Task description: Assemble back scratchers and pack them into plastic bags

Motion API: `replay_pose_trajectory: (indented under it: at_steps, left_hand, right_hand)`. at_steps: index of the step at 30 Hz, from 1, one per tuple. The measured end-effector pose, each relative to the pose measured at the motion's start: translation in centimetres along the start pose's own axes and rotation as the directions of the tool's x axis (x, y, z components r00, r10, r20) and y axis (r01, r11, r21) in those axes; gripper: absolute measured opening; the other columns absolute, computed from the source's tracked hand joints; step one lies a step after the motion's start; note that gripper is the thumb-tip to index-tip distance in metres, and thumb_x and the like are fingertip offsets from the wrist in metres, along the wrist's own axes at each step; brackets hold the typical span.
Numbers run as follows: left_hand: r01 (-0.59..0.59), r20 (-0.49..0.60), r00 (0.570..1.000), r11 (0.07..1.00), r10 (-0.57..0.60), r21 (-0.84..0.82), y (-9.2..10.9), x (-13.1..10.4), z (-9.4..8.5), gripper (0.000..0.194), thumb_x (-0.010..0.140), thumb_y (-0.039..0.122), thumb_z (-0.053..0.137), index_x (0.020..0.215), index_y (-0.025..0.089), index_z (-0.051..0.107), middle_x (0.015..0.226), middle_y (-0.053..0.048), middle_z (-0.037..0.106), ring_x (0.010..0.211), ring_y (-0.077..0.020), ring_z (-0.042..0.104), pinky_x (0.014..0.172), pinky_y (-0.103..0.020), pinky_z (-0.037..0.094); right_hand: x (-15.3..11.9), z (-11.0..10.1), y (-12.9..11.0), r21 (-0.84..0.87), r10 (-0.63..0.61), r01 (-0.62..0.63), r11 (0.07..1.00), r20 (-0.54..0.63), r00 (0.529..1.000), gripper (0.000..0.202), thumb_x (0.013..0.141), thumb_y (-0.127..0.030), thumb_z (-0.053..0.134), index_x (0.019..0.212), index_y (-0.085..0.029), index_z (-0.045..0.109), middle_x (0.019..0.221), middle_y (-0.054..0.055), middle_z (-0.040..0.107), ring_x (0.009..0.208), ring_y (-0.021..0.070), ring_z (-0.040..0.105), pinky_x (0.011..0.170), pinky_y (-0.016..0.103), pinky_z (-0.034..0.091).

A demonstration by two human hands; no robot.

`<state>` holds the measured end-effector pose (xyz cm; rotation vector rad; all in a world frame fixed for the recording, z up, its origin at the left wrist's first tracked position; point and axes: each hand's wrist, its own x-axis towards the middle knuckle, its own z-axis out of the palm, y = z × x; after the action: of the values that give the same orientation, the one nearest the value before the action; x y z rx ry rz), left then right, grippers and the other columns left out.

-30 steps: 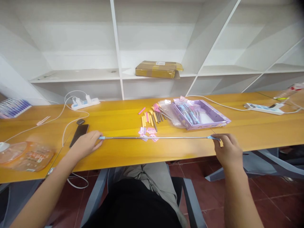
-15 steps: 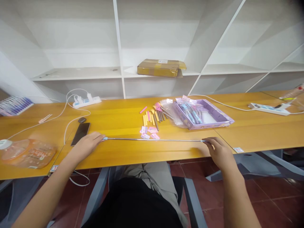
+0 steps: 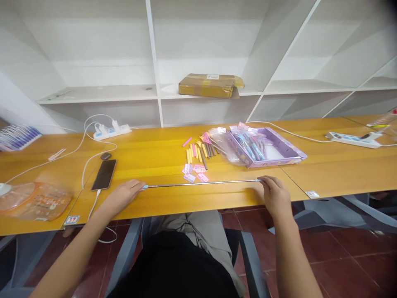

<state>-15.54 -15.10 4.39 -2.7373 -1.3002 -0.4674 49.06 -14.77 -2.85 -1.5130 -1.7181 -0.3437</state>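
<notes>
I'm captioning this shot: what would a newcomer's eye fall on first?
Probably the thin, shiny rod, held crosswise between the left hand and right hand. Next, the purple tray with wrapped items, right of middle on the yellowish table. Then the taped cardboard box on the white shelf behind.

Bright, soft light from above makes the rod (image 3: 201, 183) glint at six o'clock; the floor (image 3: 254, 244) at five is dim. Wide-angle stretch slants the shelf (image 3: 273, 49) at one, the two o'clock corner blackens, the bottle (image 3: 40, 203) near nine blurs.
</notes>
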Motion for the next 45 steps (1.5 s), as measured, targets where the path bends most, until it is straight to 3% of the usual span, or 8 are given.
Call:
replay_pose_trajectory:
  at_steps: [9, 13, 18, 24, 28, 33, 37, 45]
  left_hand:
    - [-0.016, 0.078, 0.997, 0.995, 0.024, -0.095, 7.6, 9.9, 3.3, 0.04, 0.118, 0.035, 0.035, 0.116, 0.017, 0.071, 0.1, -0.012, 0.072, 0.089, -0.023, 0.07, 0.085, -0.035, 0.058]
    - [0.032, 0.098, 0.995, 0.991, -0.02, -0.128, 7.1, 12.5, 3.5, 0.037, 0.117, 0.035, 0.039, 0.116, 0.018, 0.071, 0.102, -0.012, 0.072, 0.093, -0.0239, 0.071, 0.089, -0.036, 0.057]
    - [0.108, 0.089, 0.992, 0.966, -0.09, -0.233, 5.5, 15.4, 3.8, 0.034, 0.115, 0.036, 0.042, 0.115, 0.02, 0.072, 0.106, -0.01, 0.074, 0.1, -0.0247, 0.071, 0.093, -0.037, 0.055]
    - [0.255, -0.02, 0.957, 0.869, -0.291, -0.425, 3.6, 17.6, 6.7, 0.026, 0.107, 0.024, 0.048, 0.114, 0.02, 0.072, 0.105, -0.008, 0.075, 0.095, -0.0217, 0.069, 0.091, -0.034, 0.053]
    - [0.338, -0.034, 0.906, 0.769, -0.422, -0.543, 1.7, 17.0, 8.1, 0.027, 0.107, 0.028, 0.048, 0.112, 0.019, 0.073, 0.105, -0.007, 0.076, 0.096, -0.0206, 0.068, 0.09, -0.032, 0.052]
    - [0.412, 0.039, 0.851, 0.621, -0.523, -0.667, 1.0, 17.0, 8.9, 0.03, 0.107, 0.035, 0.049, 0.117, 0.019, 0.073, 0.091, -0.002, 0.073, 0.078, -0.0162, 0.062, 0.074, -0.027, 0.047]
    - [0.389, 0.046, 0.861, 0.596, -0.507, -0.703, 1.3, 17.3, 9.2, 0.03, 0.105, 0.036, 0.051, 0.116, 0.02, 0.074, 0.089, -0.002, 0.071, 0.074, -0.0153, 0.058, 0.07, -0.027, 0.045]
    - [0.358, 0.027, 0.877, 0.614, -0.48, -0.703, 1.7, 17.3, 9.2, 0.023, 0.105, 0.037, 0.054, 0.11, 0.023, 0.072, 0.087, -0.001, 0.071, 0.074, -0.0167, 0.059, 0.074, -0.03, 0.046]
  right_hand:
    - [4.4, 6.4, -18.7, 0.243, -0.358, 0.32, 0.916, 0.133, 0.924, 0.04, 0.108, -0.01, 0.048, 0.135, -0.021, 0.075, 0.127, 0.015, 0.078, 0.109, 0.0296, 0.068, 0.097, 0.046, 0.059]
    - [6.0, 8.3, -21.6, 0.243, -0.357, 0.304, 0.921, 0.216, 0.909, 0.036, 0.108, -0.013, 0.054, 0.137, -0.02, 0.074, 0.127, 0.016, 0.077, 0.111, 0.0304, 0.066, 0.099, 0.046, 0.057]
    - [12.0, 10.1, -19.4, 0.373, -0.41, 0.291, 0.881, 0.295, 0.863, 0.022, 0.109, -0.018, 0.058, 0.116, -0.022, 0.078, 0.112, 0.011, 0.078, 0.105, 0.0257, 0.069, 0.094, 0.038, 0.055]
    - [18.2, 14.0, -14.0, 0.387, -0.333, 0.215, 0.897, 0.27, 0.903, 0.026, 0.11, -0.041, 0.06, 0.102, -0.021, 0.076, 0.104, 0.01, 0.077, 0.102, 0.0251, 0.067, 0.097, 0.038, 0.052]
    - [18.0, 15.6, -8.2, 0.137, -0.063, 0.032, 0.99, 0.232, 0.971, 0.035, 0.11, -0.036, 0.048, 0.1, -0.018, 0.077, 0.105, 0.016, 0.074, 0.106, 0.0298, 0.063, 0.099, 0.042, 0.051]
    - [16.3, 15.5, -3.2, -0.129, 0.157, -0.137, 0.982, 0.165, 0.974, 0.04, 0.1, -0.038, 0.062, 0.125, -0.01, 0.075, 0.126, 0.025, 0.065, 0.12, 0.0388, 0.059, 0.109, 0.055, 0.046]
    - [15.3, 15.5, -1.7, -0.251, 0.304, -0.247, 0.936, 0.223, 0.926, 0.05, 0.091, -0.04, 0.073, 0.124, -0.002, 0.072, 0.124, 0.032, 0.065, 0.119, 0.0434, 0.06, 0.104, 0.056, 0.048]
    - [15.6, 14.4, -1.9, -0.306, 0.388, -0.302, 0.903, 0.28, 0.878, 0.039, 0.096, -0.025, 0.057, 0.124, -0.008, 0.078, 0.121, 0.026, 0.071, 0.104, 0.0339, 0.067, 0.097, 0.047, 0.052]
